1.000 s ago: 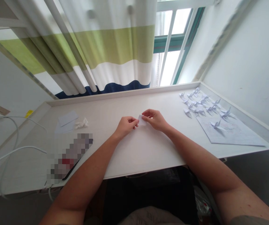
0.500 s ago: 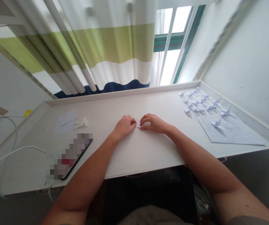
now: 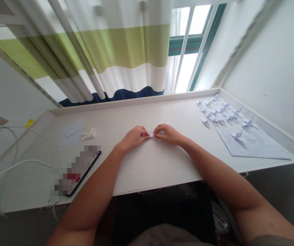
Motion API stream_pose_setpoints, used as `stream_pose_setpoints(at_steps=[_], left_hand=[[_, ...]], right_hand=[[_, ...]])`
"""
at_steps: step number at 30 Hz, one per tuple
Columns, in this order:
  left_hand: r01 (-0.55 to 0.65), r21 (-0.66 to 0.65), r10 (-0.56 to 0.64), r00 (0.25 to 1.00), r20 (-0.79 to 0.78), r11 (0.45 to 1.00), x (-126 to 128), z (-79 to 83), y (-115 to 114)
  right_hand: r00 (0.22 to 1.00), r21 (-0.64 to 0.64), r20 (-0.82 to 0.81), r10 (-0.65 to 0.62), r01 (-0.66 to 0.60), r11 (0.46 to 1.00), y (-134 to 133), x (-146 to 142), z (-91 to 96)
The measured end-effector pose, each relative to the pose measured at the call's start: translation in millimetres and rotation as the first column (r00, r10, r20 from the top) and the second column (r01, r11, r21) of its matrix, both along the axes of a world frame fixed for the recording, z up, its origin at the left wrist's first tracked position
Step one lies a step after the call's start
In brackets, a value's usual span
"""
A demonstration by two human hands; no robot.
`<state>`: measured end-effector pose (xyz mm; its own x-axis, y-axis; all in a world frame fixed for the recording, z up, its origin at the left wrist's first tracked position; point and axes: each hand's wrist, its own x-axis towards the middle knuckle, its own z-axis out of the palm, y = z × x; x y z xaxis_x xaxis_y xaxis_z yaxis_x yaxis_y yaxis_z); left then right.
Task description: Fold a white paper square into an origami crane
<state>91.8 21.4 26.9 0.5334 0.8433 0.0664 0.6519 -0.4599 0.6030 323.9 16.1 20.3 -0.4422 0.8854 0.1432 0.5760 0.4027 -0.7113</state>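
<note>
A small piece of white folded paper point(image 3: 152, 134) lies on the white desk between my two hands, partly covered by fingers. My left hand point(image 3: 136, 137) pinches its left side, thumb and fingertips together. From the right, my right hand point(image 3: 169, 134) pinches the same paper with thumb and forefinger. The folds are too small to make out. Over at the right of the desk stand several white folded paper cranes point(image 3: 223, 108). One more paper crane point(image 3: 238, 136) rests on a lined written sheet point(image 3: 259, 147).
On the left are flat paper sheets point(image 3: 73, 130), a crumpled white tissue point(image 3: 88, 134) and a phone-like device point(image 3: 84, 174) with its screen blurred. White cables point(image 3: 16, 167) run along the left side. A raised rim point(image 3: 136, 101) borders the desk's back, below a curtain point(image 3: 126, 48).
My left fingertips have shifted slightly right along the paper, and my right thumb and forefinger have drawn closer together on it. Everything else stays in place.
</note>
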Motion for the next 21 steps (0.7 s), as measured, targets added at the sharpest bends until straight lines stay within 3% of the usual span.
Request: stream_pose_setpoints(at_steps=[10, 17, 21], left_hand=[[-0.006, 0.031, 0.007, 0.999, -0.047, 1.0, 1.9, 0.6, -0.6], [0.0, 0.048, 0.003, 0.998, -0.063, 0.999, 1.2, -3.2, 0.6], [-0.005, 0.039, 0.007, 0.999, -0.051, 0.999, 1.3, -0.4, -2.0]], right_hand=[[0.994, 0.042, 0.093, -0.059, 0.056, 0.998, 0.8, -2.4, -1.0], [0.998, 0.063, 0.037, 0.054, -0.056, 0.996, 1.3, 2.6, -2.6], [0.999, 0.097, 0.028, 0.034, -0.037, 0.995, 3.4, 3.3, -6.0]])
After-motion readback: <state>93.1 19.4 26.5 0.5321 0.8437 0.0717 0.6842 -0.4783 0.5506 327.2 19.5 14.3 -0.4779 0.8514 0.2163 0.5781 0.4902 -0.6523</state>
